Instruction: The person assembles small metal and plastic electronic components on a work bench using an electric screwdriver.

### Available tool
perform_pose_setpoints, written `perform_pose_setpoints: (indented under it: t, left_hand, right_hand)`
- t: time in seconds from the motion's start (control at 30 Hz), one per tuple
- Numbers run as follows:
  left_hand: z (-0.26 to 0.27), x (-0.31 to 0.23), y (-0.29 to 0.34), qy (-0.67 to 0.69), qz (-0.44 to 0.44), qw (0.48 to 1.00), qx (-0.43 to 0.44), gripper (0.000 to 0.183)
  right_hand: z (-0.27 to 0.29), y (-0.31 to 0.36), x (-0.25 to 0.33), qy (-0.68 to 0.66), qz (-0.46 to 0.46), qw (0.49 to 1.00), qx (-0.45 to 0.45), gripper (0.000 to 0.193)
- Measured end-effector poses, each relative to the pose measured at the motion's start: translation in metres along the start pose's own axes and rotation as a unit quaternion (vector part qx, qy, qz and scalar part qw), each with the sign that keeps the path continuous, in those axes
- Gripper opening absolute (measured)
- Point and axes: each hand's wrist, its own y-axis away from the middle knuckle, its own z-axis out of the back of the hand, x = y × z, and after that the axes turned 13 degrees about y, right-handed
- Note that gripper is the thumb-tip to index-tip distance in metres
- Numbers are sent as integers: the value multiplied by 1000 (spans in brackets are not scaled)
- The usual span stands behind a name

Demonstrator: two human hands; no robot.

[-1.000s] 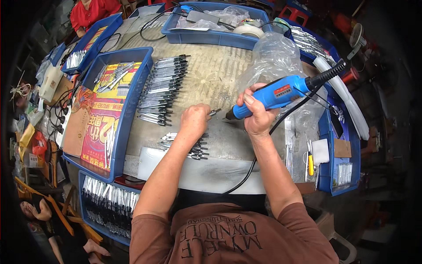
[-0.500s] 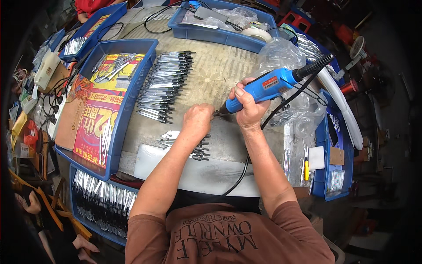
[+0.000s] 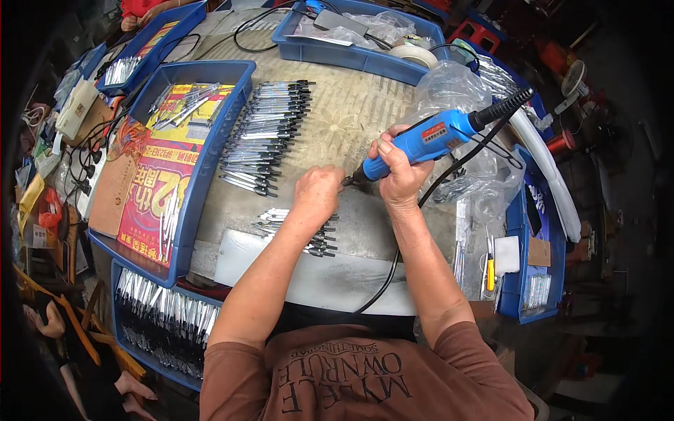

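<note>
So the whole thing hinges on where the nose of the blue corded tool point(image 3: 430, 140) meets the small dark-ended piece point(image 3: 346, 181). The right hand point(image 3: 401, 168) is wrapped firmly round the tool's body; the left hand point(image 3: 317, 189) is curled closed with the piece pinched at its fingertips, most of it hidden, so I can't tell its full shape. The piece sits at about 3 o'clock from the left hand and 8 o'clock from the right. The tool's long axis runs from 8 up to 2, cord end at 2. Nose and piece look to be touching, but I can't tell how deep.

Left hand's way closer to the pens: a tidy row of pens point(image 3: 270, 133) at 10 to 11, dark ends facing roughly 3, and a smaller pile of pens point(image 3: 324, 245) at 6, partly under the forearm.

Worktop point(image 3: 351, 98) is worn and streaky, with a pale board point(image 3: 337, 277) along the near edge. Blue tray point(image 3: 208, 186) at 9, another blue bin point(image 3: 337, 55) at 12, crumpled clear bag point(image 3: 456, 88) around 1 to 2, yellow-handled tool point(image 3: 490, 274) at 4. Person in red point(image 3: 133, 8) out at 10, fan point(image 3: 573, 76) at 2.
</note>
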Motion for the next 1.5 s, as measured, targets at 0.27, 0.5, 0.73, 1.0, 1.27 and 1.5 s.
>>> perform_pose_setpoints:
  t: [0.27,0.5,0.73,1.0,1.27,1.5]
  left_hand:
    - [0,1,-1,-1,-1,1000,-1,11]
    - [-1,-1,0,-4,-5,1000,-5,10]
    - [-3,2,1,0,8,1000,2,9]
    - [1,0,-1,-9,28,999,24,7]
    - [-4,3,0,9,13,1000,15,10]
    - [4,1,2,-9,-19,1000,14,6]
  right_hand:
    - [2,-1,-2,-12,-13,1000,4,26]
    - [5,0,-2,-10,-1,1000,7,26]
    - [-9,4,3,23,-40,998,29,27]
    - [-24,-5,-5,158,71,982,81,17]
    - [-18,-2,4,130,37,983,126,23]
    - [-6,4,25,32,37,998,48,28]
